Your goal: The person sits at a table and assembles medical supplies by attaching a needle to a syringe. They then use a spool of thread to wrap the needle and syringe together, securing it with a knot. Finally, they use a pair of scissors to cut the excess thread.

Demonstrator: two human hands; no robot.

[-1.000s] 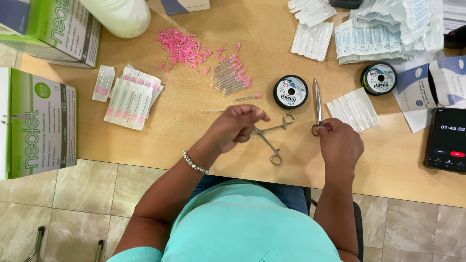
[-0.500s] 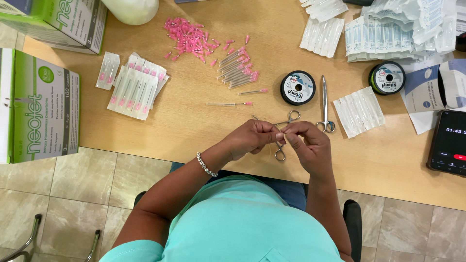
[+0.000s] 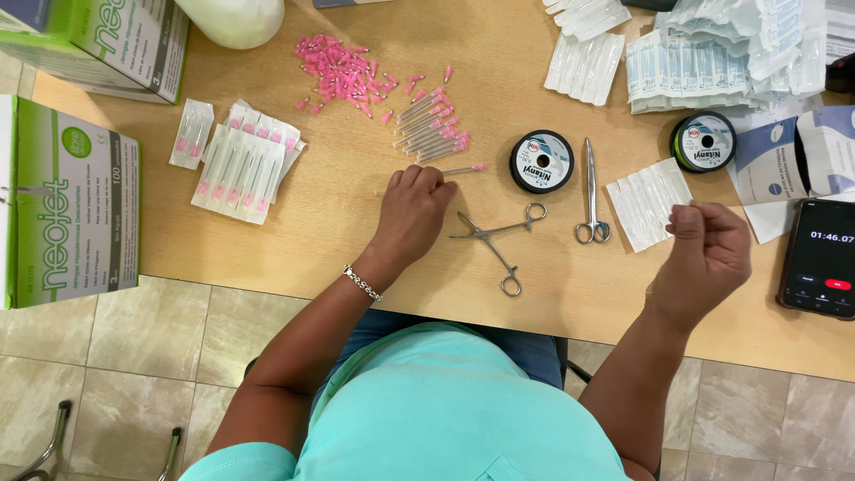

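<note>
L hand fingers down on loose needle, left of thread spool | R hand clenched, raised right of spool, contents can't tell | clamp released below spool | needle pile waiting, most work left

Hands split apart now. Forceps are out of both hands, lying open on the tabletop. Left hand drops flat onto a pink-hubbed needle. Right hand swings out right, raised, fingers pinched loosely.
</note>
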